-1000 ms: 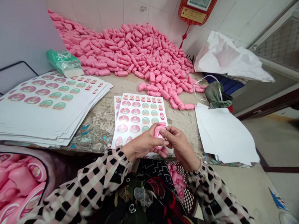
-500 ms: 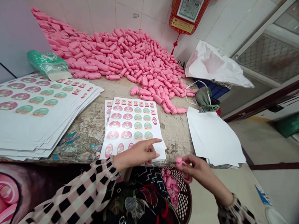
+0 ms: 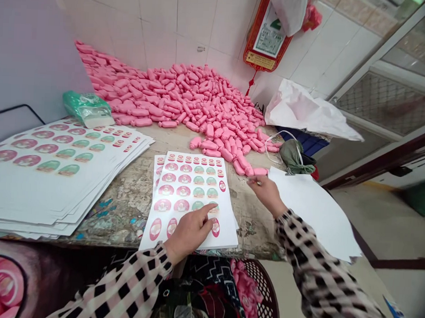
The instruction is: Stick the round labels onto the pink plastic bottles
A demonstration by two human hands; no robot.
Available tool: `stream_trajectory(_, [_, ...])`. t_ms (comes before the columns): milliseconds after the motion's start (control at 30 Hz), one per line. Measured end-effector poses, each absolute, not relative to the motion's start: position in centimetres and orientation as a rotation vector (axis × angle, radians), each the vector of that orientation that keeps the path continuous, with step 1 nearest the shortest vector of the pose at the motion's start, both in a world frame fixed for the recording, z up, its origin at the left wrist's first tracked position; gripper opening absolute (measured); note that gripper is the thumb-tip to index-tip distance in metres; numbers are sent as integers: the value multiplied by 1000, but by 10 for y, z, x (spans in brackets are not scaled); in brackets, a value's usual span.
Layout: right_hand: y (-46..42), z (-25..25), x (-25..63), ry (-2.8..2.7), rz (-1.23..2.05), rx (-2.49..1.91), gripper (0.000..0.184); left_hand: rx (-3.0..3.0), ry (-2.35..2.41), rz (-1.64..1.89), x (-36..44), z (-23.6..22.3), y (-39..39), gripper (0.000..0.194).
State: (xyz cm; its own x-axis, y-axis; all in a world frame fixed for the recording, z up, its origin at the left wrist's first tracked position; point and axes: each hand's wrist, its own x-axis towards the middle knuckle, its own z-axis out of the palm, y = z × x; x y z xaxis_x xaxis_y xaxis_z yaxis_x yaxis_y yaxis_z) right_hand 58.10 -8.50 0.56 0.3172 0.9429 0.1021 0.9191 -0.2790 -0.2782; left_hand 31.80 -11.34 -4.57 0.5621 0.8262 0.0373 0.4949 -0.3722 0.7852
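Step in hand, judged from pose: picking an end bottle [image 3: 260, 171] off the heap of pink bottles [image 3: 201, 101]. Right hand [image 3: 264, 192] stretched forward over the worktop [image 3: 124, 206], near tip of the heap, fingertips against or just beside the end bottle; cannot tell which. Fingers partly curled, palm down; inner side hidden, so cannot tell whether gripping anything.

Left hand [image 3: 191, 226] over the label sheet [image 3: 228, 212]: loosely spread, forefinger extended toward the green labels [image 3: 212, 193], thumb apart, nothing visibly held. Cannot tell whether pressing on the paper or just above.

Layout: label sheet flat by the front edge of the worktop, between a stack of printed sheets [image 3: 21, 196] to the left and blank paper [image 3: 309, 216] to the right. Below the front edge, a basket [image 3: 268, 295] with more pink pieces inside.

Judged requirement for next move: close right thumb and fingers around one bottle only, lifting clear without dragging neighbours loose. Meanwhile, steady the label sheet with the left hand. Possible trouble: bottles rolling from the heap; paper slipping.
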Motion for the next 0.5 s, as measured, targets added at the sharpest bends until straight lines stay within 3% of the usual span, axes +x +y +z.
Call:
stream_trajectory(233, [-12, -7, 577, -1632, -81, -2398, 39, 2039, 1060, 583, 318, -46, -115, 43])
stream_trajectory(500, [-66, -14, 586, -1612, -45, -2297, 36, 2017, 1025, 606, 318, -48, -114, 42])
